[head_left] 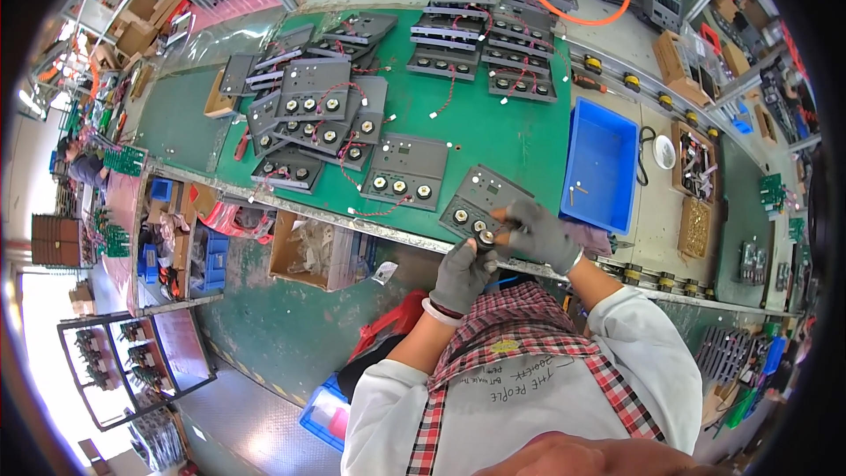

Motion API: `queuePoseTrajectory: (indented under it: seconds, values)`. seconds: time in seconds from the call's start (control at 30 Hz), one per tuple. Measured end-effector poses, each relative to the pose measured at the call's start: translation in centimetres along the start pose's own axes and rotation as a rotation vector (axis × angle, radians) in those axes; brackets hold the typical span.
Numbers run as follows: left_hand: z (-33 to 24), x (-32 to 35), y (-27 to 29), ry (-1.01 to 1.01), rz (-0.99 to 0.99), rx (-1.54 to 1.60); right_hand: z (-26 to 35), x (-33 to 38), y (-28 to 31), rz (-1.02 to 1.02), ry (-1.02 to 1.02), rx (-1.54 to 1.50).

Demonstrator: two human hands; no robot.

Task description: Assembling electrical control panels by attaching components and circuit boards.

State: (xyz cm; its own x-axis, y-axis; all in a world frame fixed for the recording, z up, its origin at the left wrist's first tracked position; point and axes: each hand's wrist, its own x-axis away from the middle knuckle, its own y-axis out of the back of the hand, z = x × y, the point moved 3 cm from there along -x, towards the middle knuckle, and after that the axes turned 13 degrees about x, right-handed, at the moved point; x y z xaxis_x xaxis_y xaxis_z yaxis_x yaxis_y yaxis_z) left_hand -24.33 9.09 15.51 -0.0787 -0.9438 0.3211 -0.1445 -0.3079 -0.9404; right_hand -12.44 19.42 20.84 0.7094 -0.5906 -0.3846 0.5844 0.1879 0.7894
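Assembly factory — panel-strewn green workbench (493, 137)

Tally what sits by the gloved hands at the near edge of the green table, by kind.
Grey panels lying singly near the edge: 2
Blue bins: 1
Small black knob-like parts held between the left hand and right hand: 1
Total: 4
The stacked panels farther back overlap too much to count.

A grey panel (480, 201) with round knobs lies flat at the green table's (493, 128) near edge; a small dark knob (486, 239) sits above it.
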Motion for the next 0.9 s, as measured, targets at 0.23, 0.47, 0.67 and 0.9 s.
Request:
queuePoseTrajectory:
  seconds: [0.23, 0.47, 0.67, 0.9]
  values:
    - [0.6, 1.0, 0.8, 0.090, -0.033, 0.027, 2.9, 1.3, -0.5, 0.217, 0.048, 0.149]
    - [1.9, 1.2, 1.8, 0.210, -0.025, 0.110, 3.2, 2.8, -0.3, 0.221, 0.044, 0.041]
    - [2.0, 1.7, 0.9, 0.261, -0.006, 0.108, 2.7, 3.0, -0.1, 0.221, 0.100, -0.079]
    - [2.0, 1.5, 1.4, 0.183, -0.053, 0.048, 3.5, 3.2, 0.4, 0.235, -0.037, -0.039]
